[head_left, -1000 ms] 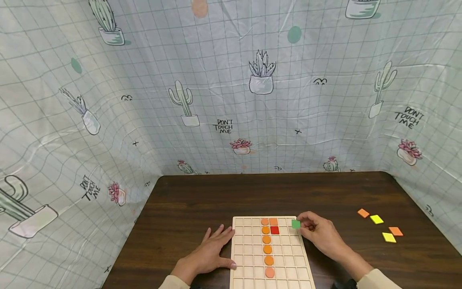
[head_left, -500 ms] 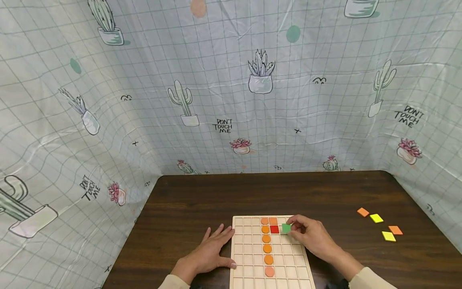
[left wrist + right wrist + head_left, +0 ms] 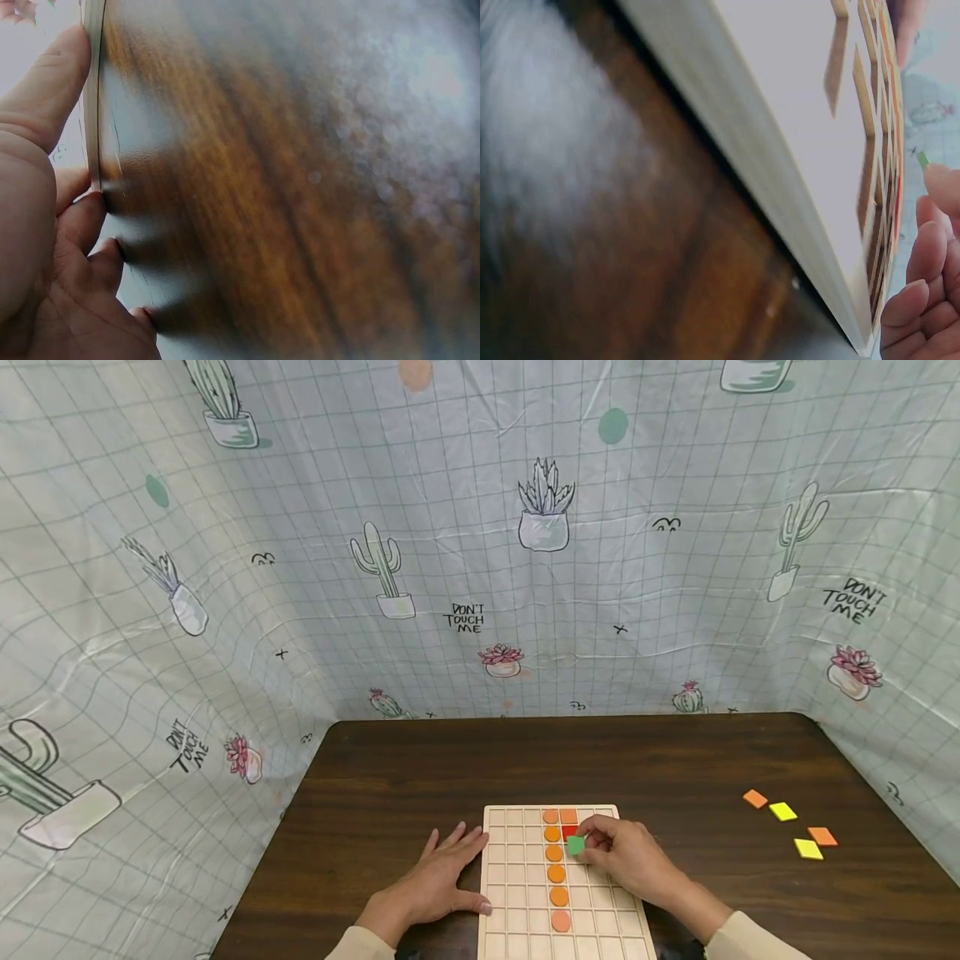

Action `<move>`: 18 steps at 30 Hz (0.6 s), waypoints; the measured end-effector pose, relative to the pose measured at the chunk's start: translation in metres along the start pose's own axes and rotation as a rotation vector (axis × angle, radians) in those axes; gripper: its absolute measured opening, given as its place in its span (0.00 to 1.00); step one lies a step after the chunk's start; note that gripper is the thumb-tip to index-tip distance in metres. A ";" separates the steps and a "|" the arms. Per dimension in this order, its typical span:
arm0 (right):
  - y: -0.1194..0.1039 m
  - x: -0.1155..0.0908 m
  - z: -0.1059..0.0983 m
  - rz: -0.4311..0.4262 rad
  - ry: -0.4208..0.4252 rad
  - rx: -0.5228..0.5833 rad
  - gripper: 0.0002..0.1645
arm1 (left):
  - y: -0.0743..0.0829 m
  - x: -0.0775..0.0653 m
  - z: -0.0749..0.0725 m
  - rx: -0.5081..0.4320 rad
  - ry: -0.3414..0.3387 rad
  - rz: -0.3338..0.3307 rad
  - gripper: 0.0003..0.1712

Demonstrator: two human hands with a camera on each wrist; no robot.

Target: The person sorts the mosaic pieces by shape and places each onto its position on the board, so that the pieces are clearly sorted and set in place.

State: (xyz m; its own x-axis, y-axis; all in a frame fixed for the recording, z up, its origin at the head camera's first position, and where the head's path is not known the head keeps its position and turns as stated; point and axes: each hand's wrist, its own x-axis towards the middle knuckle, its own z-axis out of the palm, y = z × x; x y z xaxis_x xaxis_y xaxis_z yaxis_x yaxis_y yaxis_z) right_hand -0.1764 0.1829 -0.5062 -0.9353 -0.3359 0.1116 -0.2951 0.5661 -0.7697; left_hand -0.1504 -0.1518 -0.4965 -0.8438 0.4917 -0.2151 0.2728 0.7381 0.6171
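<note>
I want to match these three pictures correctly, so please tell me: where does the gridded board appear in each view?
Head: the board is at the bottom, slightly right of centre, cut by the lower border.
Left wrist: only its thin edge, upper left.
Right wrist: close up, its side edge slanting from the top to the lower right.
Shared landmark: the dark brown table.
</note>
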 end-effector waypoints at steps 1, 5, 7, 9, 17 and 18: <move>0.000 0.000 0.001 0.003 -0.004 -0.005 0.08 | 0.000 0.000 0.000 0.002 0.000 0.002 0.57; 0.001 0.000 0.003 0.003 -0.014 -0.016 0.08 | 0.001 0.000 -0.002 0.007 0.002 0.006 0.57; 0.002 0.000 0.003 -0.009 -0.016 -0.022 0.08 | 0.001 0.000 -0.002 0.006 0.001 0.003 0.57; 0.002 0.000 0.004 -0.024 -0.015 -0.031 0.08 | 0.001 0.000 -0.002 0.003 0.001 -0.002 0.57; 0.003 -0.001 0.005 -0.032 -0.005 -0.070 0.09 | 0.000 0.000 -0.001 0.007 -0.004 -0.003 0.57; 0.003 -0.001 0.005 -0.033 -0.003 -0.073 0.10 | 0.000 0.000 -0.001 0.006 -0.004 -0.002 0.57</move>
State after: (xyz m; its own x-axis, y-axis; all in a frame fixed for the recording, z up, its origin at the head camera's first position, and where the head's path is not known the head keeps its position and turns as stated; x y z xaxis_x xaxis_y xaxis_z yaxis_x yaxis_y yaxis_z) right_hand -0.1751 0.1811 -0.5116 -0.9243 -0.3576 0.1336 -0.3389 0.6079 -0.7180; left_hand -0.1505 -0.1524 -0.4962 -0.8425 0.4919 -0.2198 0.2738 0.7422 0.6116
